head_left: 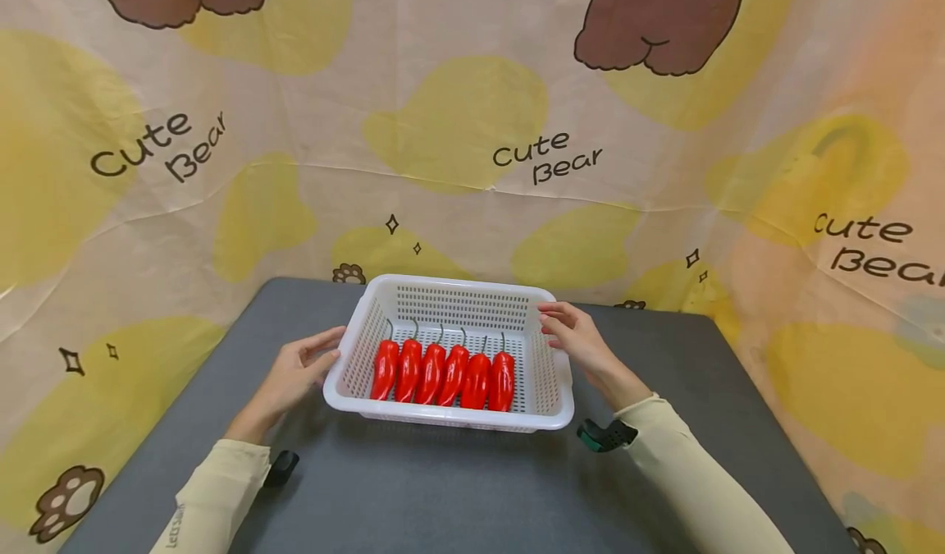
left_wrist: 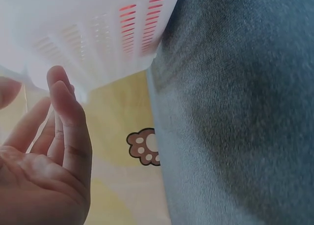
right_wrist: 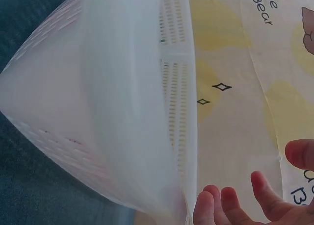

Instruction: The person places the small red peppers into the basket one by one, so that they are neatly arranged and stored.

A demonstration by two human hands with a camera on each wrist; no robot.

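Observation:
A white plastic basket with slotted walls stands on the grey table. Inside it, several red peppers lie side by side in a row, their thin green stems pointing to the far side. My left hand is at the basket's left end, fingers and thumb apart and not curled round the rim. The left wrist view shows these fingers close to the outer wall; contact is unclear. At the right end, my right hand has its loose fingertips by the rim. In the right wrist view its fingers are spread beside the basket.
A dark grey table carries the basket. Behind and at both sides hangs a cloth printed with bears, paws and lettering. Each wrist wears a dark band; the right one has a green part.

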